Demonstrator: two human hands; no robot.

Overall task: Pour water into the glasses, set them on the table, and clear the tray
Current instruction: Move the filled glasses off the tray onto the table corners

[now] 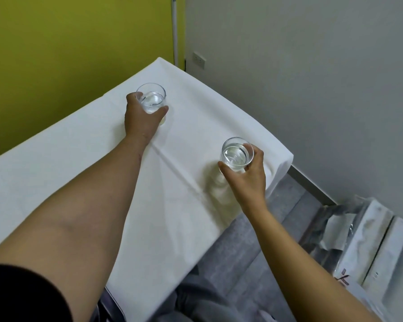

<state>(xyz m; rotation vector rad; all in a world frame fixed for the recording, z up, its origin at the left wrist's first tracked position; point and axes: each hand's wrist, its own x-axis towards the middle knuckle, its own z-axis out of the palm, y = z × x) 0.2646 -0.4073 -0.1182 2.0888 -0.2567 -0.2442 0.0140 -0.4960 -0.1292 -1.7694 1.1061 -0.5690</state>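
Left hand point(141, 117) wrapped the far water glass point(152, 98), thumb and fingers around its lower wall — glass upright on the white tablecloth point(79, 173). Right hand point(247, 175) gripped the near water glass point(236, 154) from its side; whether that base touched the cloth could not be told.

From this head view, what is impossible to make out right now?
- Tray and water jug: outside the head view's edges.
- Whether the far clear glass touches the white tablecloth: the left hand covers its base.
- Near clear glass base: hidden by the right hand.
- Print on the white boxes: too small and blurred.
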